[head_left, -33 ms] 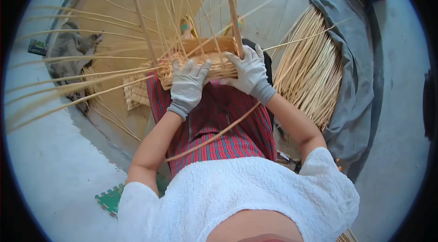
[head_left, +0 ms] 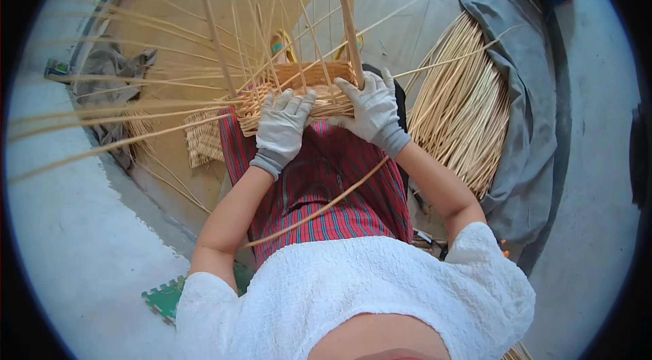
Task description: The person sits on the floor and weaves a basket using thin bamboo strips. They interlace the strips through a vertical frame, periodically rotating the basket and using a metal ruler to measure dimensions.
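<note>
Two gloved hands on a half-made basket (head_left: 331, 109) above the person's lap.
The left hand (head_left: 280, 130) lies on the near wall, its fingers slightly bent; whether it grips, I cannot tell. The right hand (head_left: 373, 109), half closed, holds the right end of this wall, beside a thick stick (head_left: 348, 20). A cane bundle (head_left: 465, 109) lies to the right.

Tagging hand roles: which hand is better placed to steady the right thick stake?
Probably the right hand: it's by the base of the stake; the left hand is farther off, on the basket.
</note>
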`<state>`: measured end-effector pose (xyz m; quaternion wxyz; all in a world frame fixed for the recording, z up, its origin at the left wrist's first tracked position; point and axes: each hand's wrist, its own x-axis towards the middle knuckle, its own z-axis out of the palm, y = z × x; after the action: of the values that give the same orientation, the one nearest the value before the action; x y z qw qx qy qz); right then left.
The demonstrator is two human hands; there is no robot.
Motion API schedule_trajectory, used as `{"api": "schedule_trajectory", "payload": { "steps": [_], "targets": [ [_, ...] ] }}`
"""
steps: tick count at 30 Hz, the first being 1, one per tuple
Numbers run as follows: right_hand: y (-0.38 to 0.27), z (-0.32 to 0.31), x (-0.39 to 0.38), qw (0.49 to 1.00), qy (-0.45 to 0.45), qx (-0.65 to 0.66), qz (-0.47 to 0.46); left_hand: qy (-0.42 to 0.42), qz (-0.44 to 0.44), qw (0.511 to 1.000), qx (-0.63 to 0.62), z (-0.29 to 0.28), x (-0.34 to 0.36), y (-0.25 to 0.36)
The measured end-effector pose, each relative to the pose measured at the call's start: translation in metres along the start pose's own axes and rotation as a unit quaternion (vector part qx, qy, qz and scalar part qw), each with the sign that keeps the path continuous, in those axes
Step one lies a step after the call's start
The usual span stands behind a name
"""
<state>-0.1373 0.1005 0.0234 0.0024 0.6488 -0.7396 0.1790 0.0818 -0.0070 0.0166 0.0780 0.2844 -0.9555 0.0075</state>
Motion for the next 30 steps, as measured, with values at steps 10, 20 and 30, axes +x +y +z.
{"api": "schedule_trajectory", "payload": {
  "steps": [10,20,30],
  "targets": [
    [-0.007,0.007,-0.004,0.989,0.116,0.057,0.07,0.035,0.037,0.998,-0.03,-0.008,0.019,0.004],
    [-0.018,0.028,0.007,0.974,0.195,0.032,0.115,0.114,-0.023,0.991,-0.066,0.004,0.032,0.009],
    [-0.025,0.018,-0.015,0.967,0.249,0.048,0.004,0.12,-0.059,0.989,-0.059,-0.013,-0.019,0.023]
  ]
}}
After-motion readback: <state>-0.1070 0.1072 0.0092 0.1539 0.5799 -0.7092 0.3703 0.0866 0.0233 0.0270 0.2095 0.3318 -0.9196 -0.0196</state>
